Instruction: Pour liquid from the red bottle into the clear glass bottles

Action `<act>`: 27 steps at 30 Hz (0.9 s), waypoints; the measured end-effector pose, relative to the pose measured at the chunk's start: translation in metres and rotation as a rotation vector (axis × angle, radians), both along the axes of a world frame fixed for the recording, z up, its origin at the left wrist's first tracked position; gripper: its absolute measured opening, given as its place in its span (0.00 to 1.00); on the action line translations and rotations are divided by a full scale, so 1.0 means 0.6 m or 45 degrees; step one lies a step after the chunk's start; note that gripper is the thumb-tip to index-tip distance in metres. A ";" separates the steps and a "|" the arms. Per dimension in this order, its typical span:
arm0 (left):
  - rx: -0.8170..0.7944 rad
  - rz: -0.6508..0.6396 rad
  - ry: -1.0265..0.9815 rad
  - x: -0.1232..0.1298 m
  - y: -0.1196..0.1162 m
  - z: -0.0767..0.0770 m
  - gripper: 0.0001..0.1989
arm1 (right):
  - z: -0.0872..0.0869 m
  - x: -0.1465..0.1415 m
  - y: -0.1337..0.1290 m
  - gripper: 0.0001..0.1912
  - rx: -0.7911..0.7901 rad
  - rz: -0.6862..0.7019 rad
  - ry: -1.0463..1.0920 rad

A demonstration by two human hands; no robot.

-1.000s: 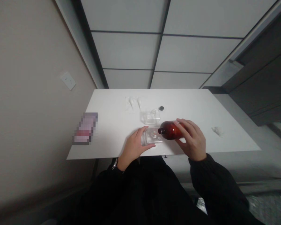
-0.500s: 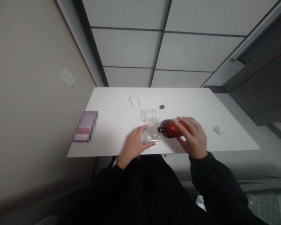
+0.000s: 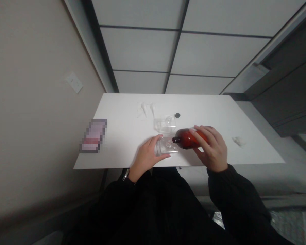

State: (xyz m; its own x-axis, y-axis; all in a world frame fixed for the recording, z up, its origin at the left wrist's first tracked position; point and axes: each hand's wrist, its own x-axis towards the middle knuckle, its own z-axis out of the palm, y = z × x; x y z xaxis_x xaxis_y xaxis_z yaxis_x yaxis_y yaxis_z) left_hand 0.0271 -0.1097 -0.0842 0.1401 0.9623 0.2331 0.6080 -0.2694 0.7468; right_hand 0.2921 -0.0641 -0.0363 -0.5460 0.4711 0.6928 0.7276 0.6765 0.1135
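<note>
My right hand [image 3: 212, 146] is wrapped round a reddish-brown bottle [image 3: 189, 139], tipped onto its side with its uncapped dark neck pointing left. That neck hangs over a clear square glass container [image 3: 165, 147]. The left hand [image 3: 149, 151] grips this container from its left side, thumb and fingers on opposite edges. Whether liquid is running from the bottle, I cannot tell. Just behind stands a second clear container [image 3: 164, 124] of similar shape. A small dark cap [image 3: 177, 115] lies by its back right corner.
On the white table [image 3: 122, 143], two white nozzle-like pieces [image 3: 148, 108] lie at the back. A crumpled white tissue [image 3: 238, 141] is on the right. A blurred pink item [image 3: 94, 136] sits at the left edge, near the wall. White panels rise behind the table.
The camera view has shifted slightly. Both hands keep their holds, and the bottle stays tipped over the near container with almost no movement.
</note>
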 end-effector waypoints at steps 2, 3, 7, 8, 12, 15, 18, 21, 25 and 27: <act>0.000 -0.001 0.001 0.000 0.000 0.000 0.39 | 0.001 0.001 0.000 0.45 0.005 -0.003 -0.002; 0.000 -0.001 0.001 0.000 0.000 0.000 0.39 | 0.001 0.001 0.001 0.45 0.007 -0.005 -0.002; 0.005 -0.005 -0.004 0.000 -0.001 0.001 0.39 | 0.002 0.003 0.001 0.45 0.011 -0.016 -0.005; 0.005 -0.007 -0.005 -0.001 -0.001 0.001 0.39 | 0.003 0.004 0.001 0.45 0.014 -0.018 -0.008; 0.003 -0.008 -0.003 -0.001 -0.001 0.000 0.39 | 0.006 0.004 0.001 0.44 0.023 -0.032 -0.013; -0.001 -0.009 0.005 -0.001 -0.002 0.001 0.39 | 0.007 0.006 0.000 0.44 0.017 -0.031 -0.022; -0.013 -0.013 0.025 -0.001 -0.002 0.001 0.38 | 0.008 0.008 0.000 0.45 0.001 -0.027 -0.026; -0.001 -0.016 0.028 -0.001 -0.002 -0.001 0.38 | 0.008 0.011 0.000 0.47 -0.022 -0.014 -0.008; 0.017 -0.014 0.022 -0.002 -0.003 -0.007 0.38 | 0.009 0.013 0.001 0.47 -0.023 -0.024 -0.009; 0.021 -0.014 0.024 -0.002 -0.003 -0.008 0.38 | 0.010 0.015 0.002 0.47 -0.013 -0.027 -0.016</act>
State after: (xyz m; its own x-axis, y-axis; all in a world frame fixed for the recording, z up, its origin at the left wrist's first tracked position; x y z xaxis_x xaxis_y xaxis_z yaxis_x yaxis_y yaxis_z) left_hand 0.0260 -0.1117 -0.0888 0.1551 0.9567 0.2461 0.6191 -0.2883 0.7305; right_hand 0.3012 -0.0630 -0.0303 -0.5448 0.4899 0.6806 0.7403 0.6623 0.1159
